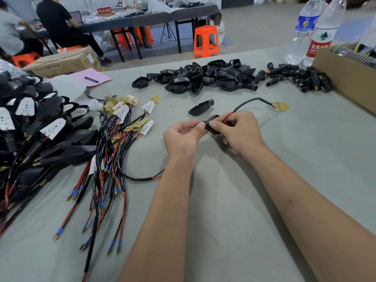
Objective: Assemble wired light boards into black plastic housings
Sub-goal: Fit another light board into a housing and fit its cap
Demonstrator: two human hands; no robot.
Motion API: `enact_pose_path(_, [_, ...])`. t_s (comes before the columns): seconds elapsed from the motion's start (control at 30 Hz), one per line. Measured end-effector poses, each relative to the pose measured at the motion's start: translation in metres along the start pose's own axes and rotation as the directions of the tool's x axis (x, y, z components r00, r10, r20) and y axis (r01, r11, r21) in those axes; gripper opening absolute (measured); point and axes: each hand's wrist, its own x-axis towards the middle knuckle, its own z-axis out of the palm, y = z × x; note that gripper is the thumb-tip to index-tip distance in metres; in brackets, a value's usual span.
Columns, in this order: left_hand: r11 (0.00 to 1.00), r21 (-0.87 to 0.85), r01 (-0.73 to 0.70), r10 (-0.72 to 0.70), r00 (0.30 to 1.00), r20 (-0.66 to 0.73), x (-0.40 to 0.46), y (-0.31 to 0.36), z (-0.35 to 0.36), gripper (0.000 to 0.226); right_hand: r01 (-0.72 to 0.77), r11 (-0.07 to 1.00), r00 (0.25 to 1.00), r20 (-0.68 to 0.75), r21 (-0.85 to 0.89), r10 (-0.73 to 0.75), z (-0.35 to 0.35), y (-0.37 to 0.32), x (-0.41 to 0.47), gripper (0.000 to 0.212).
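Between both hands sits a small black plastic housing [211,124]. My left hand [183,137] pinches its left end, thumb on top. My right hand [238,131] grips its right side and the red and black wire [247,102] that runs out of it. That wire arcs away to a yellow light board [281,105] lying flat on the table. Another empty housing [200,107] lies just beyond my hands. A bundle of wired light boards [126,117] lies to the left. Loose empty housings [203,78] are heaped at the back.
Assembled units with white boards [36,127] pile at the far left. Black connector parts [301,78] lie by a cardboard box [345,76] at right. Two water bottles [311,31] stand behind it. The table has a grey cloth [234,210]. People sit at a far table.
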Motion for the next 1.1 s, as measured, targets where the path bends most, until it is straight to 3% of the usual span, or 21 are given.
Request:
enact_pose_path(0.1, [0.999,-0.045,-0.004,0.004,1.0,-0.018,0.0,0.0,0.001,0.008,-0.041,0.991,0.997,-0.062,0.127,0.05,0.0,0.001,0.001,0.019])
enact_pose_path(0.2, [0.99,-0.14,-0.004,-0.002,0.999,-0.046,0.0,0.003,0.0,0.008,-0.049,0.994,0.941,-0.337,-0.101,0.012,-0.005,0.003,0.005,0.035])
enact_pose_path(0.23, [0.986,-0.166,0.0,-0.007,0.999,-0.046,0.0,0.004,-0.001,0.008,-0.066,0.988,0.93,-0.369,-0.137,0.011,-0.008,0.003,0.006,0.037])
enact_pose_path(0.3, [0.978,-0.208,0.014,-0.021,0.999,-0.033,0.0,0.005,-0.001,0.008,-0.131,0.991,0.951,-0.285,-0.022,0.119,-0.01,0.001,0.007,0.043])
enact_pose_path(0.37, [0.972,-0.234,0.028,-0.032,0.999,-0.014,-0.001,0.006,0.002,0.008,-0.219,0.924,0.965,-0.07,0.314,0.252,-0.008,-0.005,0.006,0.05])
enact_pose_path(0.43, [0.975,-0.22,0.029,-0.027,1.0,0.009,-0.004,0.004,0.005,0.009,-0.277,0.766,0.96,0.143,0.581,0.239,-0.007,-0.009,0.004,0.047])
enact_pose_path(0.5, [0.985,-0.175,0.011,-0.004,0.999,0.042,-0.005,0.004,0.004,0.01,-0.284,0.713,0.958,0.217,0.641,0.187,-0.006,-0.006,0.002,0.037])
enact_pose_path(0.6, [0.997,-0.08,-0.011,0.019,0.994,0.105,-0.003,0.007,0.001,0.006,-0.315,0.653,0.949,0.223,0.689,0.222,-0.006,-0.003,0.003,0.016])
enact_pose_path(0.67, [0.997,-0.071,-0.007,0.017,0.99,0.141,-0.002,0.012,-0.003,0.005,-0.348,0.547,0.933,0.222,0.762,0.284,-0.007,-0.003,0.006,0.007])
enact_pose_path(0.83, [0.991,-0.123,0.056,-0.008,0.935,0.356,-0.006,0.023,-0.004,0.005,-0.373,0.3,0.905,0.272,0.878,0.327,-0.015,-0.004,0.013,0.012])
enact_pose_path(0.9, [0.994,-0.107,0.027,0.017,0.922,0.388,-0.008,0.023,-0.002,0.006,-0.388,0.315,0.896,0.275,0.866,0.347,-0.016,-0.004,0.014,0.014])
enact_pose_path(1.0, [0.997,-0.072,0.004,0.024,0.918,0.395,-0.01,0.025,-0.004,0.008,-0.369,0.423,0.904,0.212,0.828,0.372,-0.015,-0.004,0.015,0.013])
enact_pose_path(1.1, [0.999,-0.041,0.027,-0.013,0.949,0.316,-0.005,0.029,-0.011,0.006,-0.297,0.378,0.929,0.174,0.877,0.326,-0.017,-0.005,0.015,0.013])
